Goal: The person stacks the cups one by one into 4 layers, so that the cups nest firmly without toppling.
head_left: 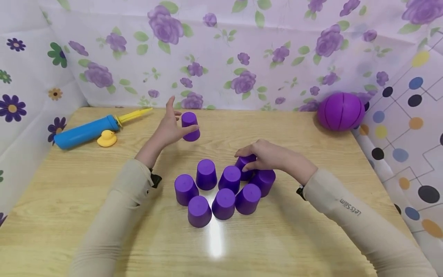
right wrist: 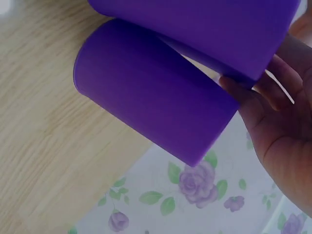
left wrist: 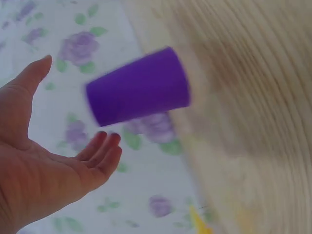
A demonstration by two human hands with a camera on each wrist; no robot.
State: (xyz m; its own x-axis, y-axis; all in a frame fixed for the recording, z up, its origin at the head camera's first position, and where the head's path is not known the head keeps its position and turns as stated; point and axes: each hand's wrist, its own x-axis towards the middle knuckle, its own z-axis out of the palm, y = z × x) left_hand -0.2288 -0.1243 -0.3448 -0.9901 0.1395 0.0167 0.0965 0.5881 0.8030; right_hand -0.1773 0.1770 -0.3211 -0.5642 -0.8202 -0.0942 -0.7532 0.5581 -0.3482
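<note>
Several purple cups [head_left: 224,192] stand upside down in a tight cluster at the middle of the wooden table [head_left: 311,238]. My right hand [head_left: 250,161] reaches over the cluster's far right and grips one cup [head_left: 244,167]. The right wrist view shows its fingers [right wrist: 265,90] curled round that cup [right wrist: 204,29], with a neighbouring cup [right wrist: 151,92] just beside it. My left hand [head_left: 177,120] is spread open beside a lone upside-down cup [head_left: 190,127] further back. In the left wrist view that cup [left wrist: 139,85] sits apart from the open palm [left wrist: 73,105].
A blue air pump [head_left: 86,131] with a yellow nozzle and a yellow rubber duck [head_left: 106,138] lie at the back left. A purple ball [head_left: 340,111] rests in the back right corner. Floral and dotted cloth walls enclose the table on three sides.
</note>
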